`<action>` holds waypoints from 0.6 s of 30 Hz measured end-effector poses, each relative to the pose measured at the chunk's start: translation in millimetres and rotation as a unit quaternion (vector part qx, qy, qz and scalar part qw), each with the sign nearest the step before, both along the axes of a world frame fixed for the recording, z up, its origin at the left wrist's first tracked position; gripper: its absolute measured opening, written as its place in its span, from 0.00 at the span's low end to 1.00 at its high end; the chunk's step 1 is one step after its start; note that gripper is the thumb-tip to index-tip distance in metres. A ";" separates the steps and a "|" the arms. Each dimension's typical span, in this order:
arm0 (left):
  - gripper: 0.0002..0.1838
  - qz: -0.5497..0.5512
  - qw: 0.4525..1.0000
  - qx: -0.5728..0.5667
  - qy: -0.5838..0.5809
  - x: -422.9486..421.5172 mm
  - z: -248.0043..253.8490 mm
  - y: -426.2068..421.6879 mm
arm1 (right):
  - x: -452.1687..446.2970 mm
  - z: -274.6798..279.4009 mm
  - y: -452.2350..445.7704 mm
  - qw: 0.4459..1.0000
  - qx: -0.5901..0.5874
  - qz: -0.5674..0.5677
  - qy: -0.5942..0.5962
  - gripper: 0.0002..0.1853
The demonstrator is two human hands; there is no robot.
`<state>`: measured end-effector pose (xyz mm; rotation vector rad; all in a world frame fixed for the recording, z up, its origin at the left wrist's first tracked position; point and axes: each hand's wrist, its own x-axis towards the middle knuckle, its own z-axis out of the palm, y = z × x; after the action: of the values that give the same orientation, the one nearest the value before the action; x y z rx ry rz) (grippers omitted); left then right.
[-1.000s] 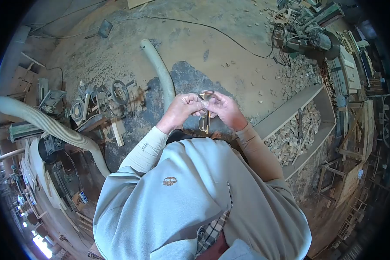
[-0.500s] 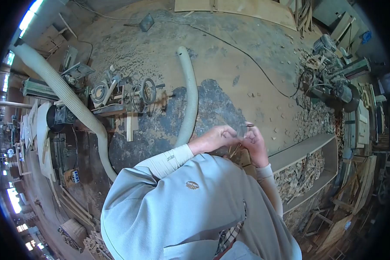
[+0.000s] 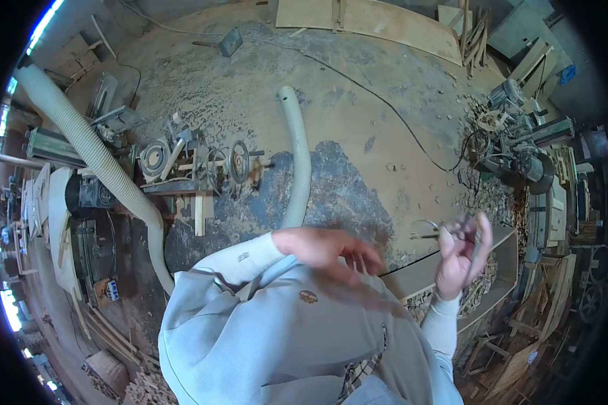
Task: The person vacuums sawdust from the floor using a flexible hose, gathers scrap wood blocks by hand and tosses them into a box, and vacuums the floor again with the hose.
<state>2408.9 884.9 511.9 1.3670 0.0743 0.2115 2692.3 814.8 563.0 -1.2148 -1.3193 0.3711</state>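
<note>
My right hand [image 3: 461, 260] is raised on the right, away from my body, its fingers bent around a thin dark-framed thing [image 3: 425, 236] that looks like a pair of glasses. Slim rods and a curved edge stick out left of the fingertips; blur hides its exact shape. In front of my chest is my left hand [image 3: 324, 253], smeared by motion. Its fingers stretch to the right, slightly apart, and nothing shows in them. A light-coloured jacket [image 3: 304, 331] covers my torso below the hands.
A long wooden box [image 3: 419, 273] with wood offcuts lies beyond my right arm. Ribbed hoses [image 3: 297, 162] run ahead and left. Machines with handwheels [image 3: 238, 160] stand at left, another machine [image 3: 530, 158] at right. A black cable [image 3: 385, 101] crosses the dusty floor.
My hands were together in front of my chest and have parted. The right moved right with the thin dark-framed thing; the left moved slightly left and down, its fingers loosened.
</note>
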 end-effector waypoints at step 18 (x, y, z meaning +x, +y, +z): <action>0.12 0.052 0.903 0.207 -0.373 -27.0 117.9 41.0 | -46.0 145.2 19.3 0.895 0.104 0.222 -0.373 0.45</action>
<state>2381.9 925.9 629.7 1.6173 -0.5712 0.8687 2646.3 834.1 708.2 -0.8812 -2.2583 0.0609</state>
